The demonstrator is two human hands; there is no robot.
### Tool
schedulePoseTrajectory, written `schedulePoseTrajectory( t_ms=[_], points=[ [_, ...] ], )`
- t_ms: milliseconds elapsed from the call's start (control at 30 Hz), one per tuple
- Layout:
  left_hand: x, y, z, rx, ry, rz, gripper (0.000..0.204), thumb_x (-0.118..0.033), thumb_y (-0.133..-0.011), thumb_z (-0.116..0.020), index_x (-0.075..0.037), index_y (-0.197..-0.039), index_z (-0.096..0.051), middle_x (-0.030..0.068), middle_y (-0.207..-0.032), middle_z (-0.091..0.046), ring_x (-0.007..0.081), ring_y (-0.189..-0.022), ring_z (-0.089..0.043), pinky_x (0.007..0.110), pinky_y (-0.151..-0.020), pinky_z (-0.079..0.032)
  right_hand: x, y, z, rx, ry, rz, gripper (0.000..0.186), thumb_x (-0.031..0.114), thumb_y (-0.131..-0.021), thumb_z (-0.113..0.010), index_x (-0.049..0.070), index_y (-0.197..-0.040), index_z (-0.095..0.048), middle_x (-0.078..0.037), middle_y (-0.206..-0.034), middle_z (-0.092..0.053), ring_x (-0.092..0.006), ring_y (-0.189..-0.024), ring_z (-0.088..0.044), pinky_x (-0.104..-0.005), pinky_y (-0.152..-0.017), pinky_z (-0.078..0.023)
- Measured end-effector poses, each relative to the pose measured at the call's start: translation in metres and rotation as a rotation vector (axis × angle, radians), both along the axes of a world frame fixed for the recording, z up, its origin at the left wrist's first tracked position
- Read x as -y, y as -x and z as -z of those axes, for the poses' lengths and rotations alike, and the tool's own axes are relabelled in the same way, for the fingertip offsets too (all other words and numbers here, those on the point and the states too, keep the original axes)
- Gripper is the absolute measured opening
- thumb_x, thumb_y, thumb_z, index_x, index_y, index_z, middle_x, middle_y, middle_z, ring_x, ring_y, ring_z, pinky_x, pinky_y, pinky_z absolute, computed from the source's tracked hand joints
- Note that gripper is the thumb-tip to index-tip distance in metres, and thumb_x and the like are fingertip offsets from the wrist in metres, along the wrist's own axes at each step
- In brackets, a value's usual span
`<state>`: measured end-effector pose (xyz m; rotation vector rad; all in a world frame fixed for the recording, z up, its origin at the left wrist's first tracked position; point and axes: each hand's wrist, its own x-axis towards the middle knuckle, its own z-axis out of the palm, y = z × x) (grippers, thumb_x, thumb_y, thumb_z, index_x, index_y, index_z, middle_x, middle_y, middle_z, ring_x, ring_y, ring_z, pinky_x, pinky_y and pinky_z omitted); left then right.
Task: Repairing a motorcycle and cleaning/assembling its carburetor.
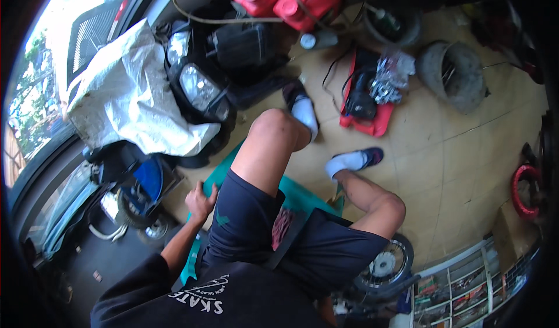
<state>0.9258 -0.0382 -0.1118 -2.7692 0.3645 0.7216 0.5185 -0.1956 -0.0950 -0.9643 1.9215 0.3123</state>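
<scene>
I am sitting on a teal plastic chair (311, 199), my knees bent and apart. My left hand (201, 202) is beside my left thigh, its fingers curled over the chair's edge. A patterned reddish cloth (283, 228) shows between my thighs, a dark strap lying beside it. Part of my right arm (327, 311) appears at the lower edge, and the hand at its end is out of sight.
A red tray (372, 125) with a dark corded power tool (361, 100) and crumpled foil (389, 89) lies ahead. Around it are red jerrycans (297, 8), a grey bucket (466, 80), motorcycle headlights (200, 86), a white sack (137, 95), a spoked wheel (383, 264) and a shelf rack (460, 287).
</scene>
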Motion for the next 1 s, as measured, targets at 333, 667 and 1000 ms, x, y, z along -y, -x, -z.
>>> schedulePoseTrajectory(
  t_ms=[333,667,1000],
  points=[
    [-0.025,0.021,-0.005,0.251,0.368,0.298,0.022,-0.017,-0.072,-0.061,-0.006,-0.090,-0.057,0.0100,-0.094,-0.054,0.0287,-0.092,-0.049,0.039,-0.080,-0.037,-0.020,0.036,0.044,0.040,0.542,-0.079,0.035,0.025,-0.091,-0.050,-0.009,-0.092,-0.058,-0.018,-0.080,-0.061,-0.0245,-0.072,-0.057,-0.0353,-0.068,-0.045],
    [-0.062,0.026,0.000,0.218,0.534,0.263,0.039,-0.022,-0.066,-0.064,-0.001,-0.099,-0.059,0.0193,-0.111,-0.052,0.0413,-0.100,-0.047,0.044,-0.084,-0.040,-0.023,0.046,0.048,-0.107,0.698,0.004,0.045,0.041,-0.085,-0.055,-0.004,-0.081,-0.061,-0.022,-0.080,-0.063,-0.0391,-0.080,-0.060,-0.0445,-0.072,-0.045],
    [-0.076,0.036,-0.014,0.223,0.467,0.406,0.031,-0.038,-0.077,-0.062,-0.014,-0.097,-0.062,0.0077,-0.101,-0.056,0.0307,-0.096,-0.053,0.045,-0.076,-0.044,-0.029,0.059,0.064,0.174,0.723,0.085,0.054,0.048,-0.083,-0.055,-0.001,-0.105,-0.061,-0.023,-0.101,-0.063,-0.0351,-0.097,-0.060,-0.0419,-0.083,-0.046]
  ],
)
